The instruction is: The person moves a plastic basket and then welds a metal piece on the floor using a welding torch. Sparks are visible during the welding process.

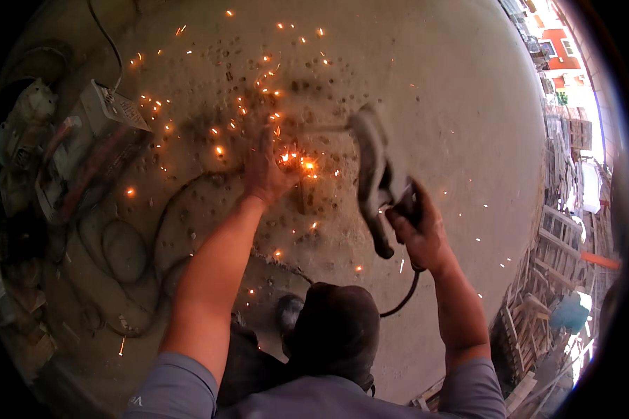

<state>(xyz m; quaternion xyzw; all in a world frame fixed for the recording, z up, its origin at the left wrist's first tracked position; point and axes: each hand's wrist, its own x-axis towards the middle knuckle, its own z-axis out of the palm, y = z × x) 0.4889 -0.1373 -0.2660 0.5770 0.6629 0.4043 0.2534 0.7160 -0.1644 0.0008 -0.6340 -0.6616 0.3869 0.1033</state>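
Note:
My right hand point(423, 227) is wrapped round the handle of a welding electrode holder point(372, 167), a worn curved clamp with a black cable running from its lower end. From its head a thin electrode rod point(321, 128) sticks out to the left. My left hand point(267, 174) reaches forward beside bright glowing sparks point(297, 162), fingers pointing away from me and thumb toward the glow. It seems to grip a piece there, but glare and smoke hide what it is. A dark narrow piece point(302, 199) shows just below the glow. Neither hand wears a glove.
Sparks scatter over the pitted concrete floor point(468, 126). A boxy machine with a vented end point(119, 112) stands at the left, cables point(157, 230) looping beside it. My dark-clothed knee point(339, 328) and shoe point(288, 312) are close below. Wooden pallets point(559, 234) and a teal container point(571, 312) lie along the right.

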